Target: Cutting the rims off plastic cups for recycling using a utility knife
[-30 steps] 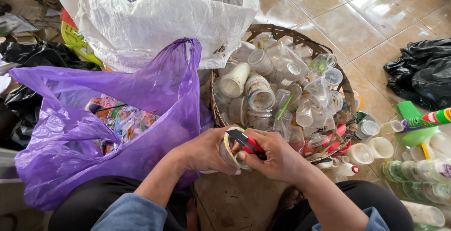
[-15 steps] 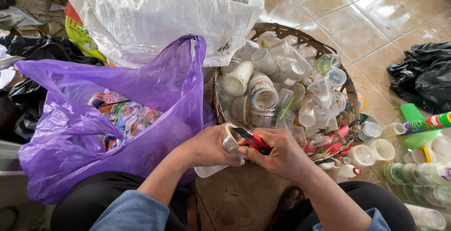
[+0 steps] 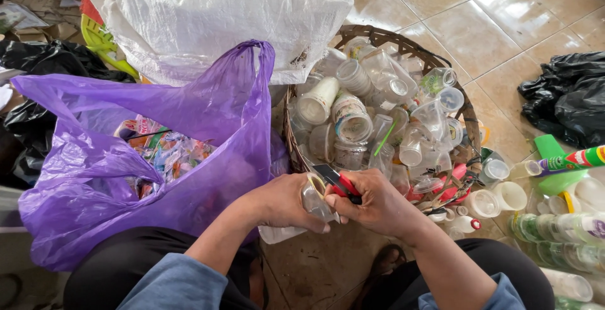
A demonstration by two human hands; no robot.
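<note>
My left hand (image 3: 287,201) grips a clear plastic cup (image 3: 311,196) held on its side just below the basket. My right hand (image 3: 378,206) is closed around a red-handled cutter (image 3: 337,183), its blade lying against the cup's rim. Both hands meet above my lap, between the purple bag and the basket. The lower part of the cup is hidden by my fingers.
A wicker basket (image 3: 467,116) full of clear plastic cups stands ahead. To the left an open purple plastic bag (image 3: 208,121) holds coloured wrappers. A white sack (image 3: 233,20) of bottles stands behind. Black bags (image 3: 567,99) and loose bottles (image 3: 554,228) lie to the right on the tiled floor.
The hands stayed together with the cup and cutter; the cutter's blade has shifted slightly along the cup's rim. The view has moved a little.
</note>
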